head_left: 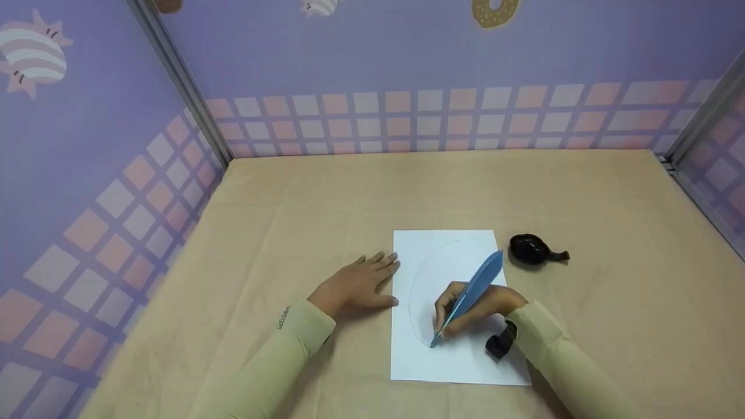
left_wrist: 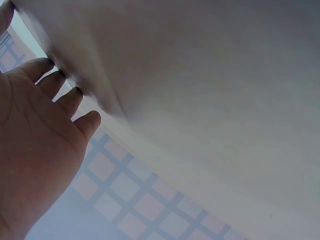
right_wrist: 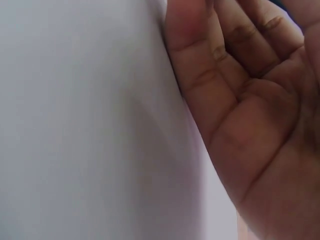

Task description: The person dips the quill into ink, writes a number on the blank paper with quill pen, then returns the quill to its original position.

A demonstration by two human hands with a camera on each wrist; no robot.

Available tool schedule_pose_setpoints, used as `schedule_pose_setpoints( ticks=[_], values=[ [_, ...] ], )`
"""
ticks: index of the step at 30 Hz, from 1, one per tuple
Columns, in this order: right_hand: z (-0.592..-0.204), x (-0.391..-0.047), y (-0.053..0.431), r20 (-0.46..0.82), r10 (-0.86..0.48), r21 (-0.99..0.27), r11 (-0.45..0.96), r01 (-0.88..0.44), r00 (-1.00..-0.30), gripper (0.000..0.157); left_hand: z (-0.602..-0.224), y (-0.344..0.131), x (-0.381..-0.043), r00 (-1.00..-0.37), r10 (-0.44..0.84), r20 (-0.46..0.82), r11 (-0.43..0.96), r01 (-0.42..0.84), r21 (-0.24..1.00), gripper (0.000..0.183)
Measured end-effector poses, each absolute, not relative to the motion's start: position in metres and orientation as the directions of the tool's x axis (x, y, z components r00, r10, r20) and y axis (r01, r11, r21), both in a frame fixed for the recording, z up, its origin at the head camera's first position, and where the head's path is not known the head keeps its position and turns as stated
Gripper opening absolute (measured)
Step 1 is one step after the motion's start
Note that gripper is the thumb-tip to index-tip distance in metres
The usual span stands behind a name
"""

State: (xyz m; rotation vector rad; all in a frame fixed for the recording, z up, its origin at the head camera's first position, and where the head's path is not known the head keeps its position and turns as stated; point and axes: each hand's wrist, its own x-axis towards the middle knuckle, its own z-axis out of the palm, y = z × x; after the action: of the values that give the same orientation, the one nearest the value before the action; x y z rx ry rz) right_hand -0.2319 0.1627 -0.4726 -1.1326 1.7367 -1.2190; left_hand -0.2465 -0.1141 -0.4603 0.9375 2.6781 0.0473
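A white sheet of paper [head_left: 419, 366] lies on the cloth-covered table, with a thin curved line [head_left: 410, 297] drawn down its left part. My right hand [head_left: 486, 302] pinches a blue feather quill pen [head_left: 477, 282] near its lower end. The pen's tip touches the paper at the low end of the curve. My left hand [head_left: 361, 285] lies spread on the table, its fingertips at the paper's left edge. The left wrist view shows that palm and its straight fingers [left_wrist: 67, 100]. In the right wrist view the curled right fingers [right_wrist: 195, 55] rest against the paper; the pen is mostly hidden there.
Just right of the paper's upper corner sits a small glossy black dish-like object [head_left: 528, 250] with a stubby handle. A black camera [head_left: 500, 342] hangs at my right wrist above the paper. Patterned purple panels [head_left: 372, 52] stand behind and at the sides of the beige cloth [head_left: 326, 198].
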Motion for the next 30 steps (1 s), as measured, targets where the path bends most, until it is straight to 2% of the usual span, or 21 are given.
schedule_pose_setpoints(
  ticks=[6, 11, 17, 30],
  values=[
    [-0.473, -0.232, 0.165, -0.094, -0.941, -0.952, 0.181, -0.247, -0.326, 0.018, -0.461, -0.114, -0.246, -0.743, 0.611, -0.273, 0.788, 0.604, 0.122, 0.082],
    [-0.473, -0.232, 0.168, -0.111, -0.935, -0.952, 0.197, -0.233, -0.336, 0.018, -0.462, -0.115, -0.247, -0.739, 0.617, -0.273, 0.784, 0.607, 0.129, 0.082],
    [-0.472, -0.229, 0.171, -0.069, -0.940, -0.957, 0.157, -0.245, -0.335, 0.017, -0.458, -0.116, -0.248, -0.723, 0.630, -0.283, 0.774, 0.614, 0.154, 0.083],
    [-0.469, -0.228, 0.181, -0.111, -0.932, -0.962, 0.187, -0.197, -0.346, 0.020, -0.459, -0.115, -0.247, -0.728, 0.621, -0.290, 0.780, 0.609, 0.142, 0.082]
  ],
)
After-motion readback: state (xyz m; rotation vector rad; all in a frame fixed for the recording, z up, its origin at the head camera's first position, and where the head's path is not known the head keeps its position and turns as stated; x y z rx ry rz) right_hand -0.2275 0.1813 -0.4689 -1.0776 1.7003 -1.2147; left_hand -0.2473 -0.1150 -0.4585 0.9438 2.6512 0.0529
